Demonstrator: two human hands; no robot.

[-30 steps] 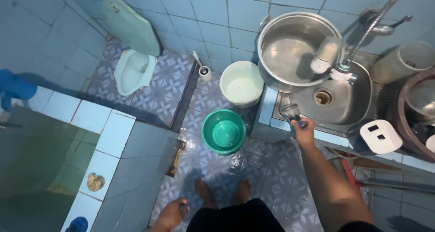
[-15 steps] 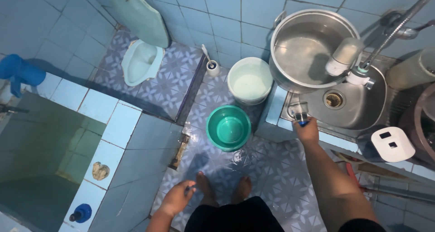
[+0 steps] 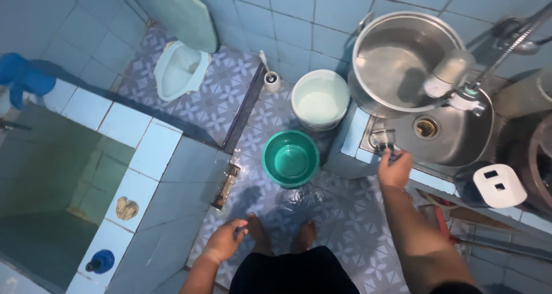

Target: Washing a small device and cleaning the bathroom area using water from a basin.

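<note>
At the sink edge in the head view, I see my right hand [image 3: 394,170] reaching forward, fingers curled round a small clear glass [image 3: 382,140]. The glass sits upright at the near-left corner of the steel sink [image 3: 460,141], just beside the drain [image 3: 426,127]. The grip looks closed on the glass, thumb side hidden.

My left hand [image 3: 225,240] hangs low by my left foot [image 3: 257,235], fingers loosely bent, nearly closed. Something tiny may be pinched in them, but I cannot tell. It touches nothing else.

A big steel pot [image 3: 402,61] rests tilted on the back left of the sink, with a tap [image 3: 460,90] and its white filter just over it. A white box [image 3: 499,186] sits on the counter to the right of the glass.

On the floor, a green basin [image 3: 290,158] stands in front of my feet, with a white bucket [image 3: 321,98] just behind it, near the sink's tiled base. A squat toilet [image 3: 178,70] is farther left. A tiled water tank [image 3: 57,173] fills the left side, with a blue dipper [image 3: 101,261] on its rim.
</note>
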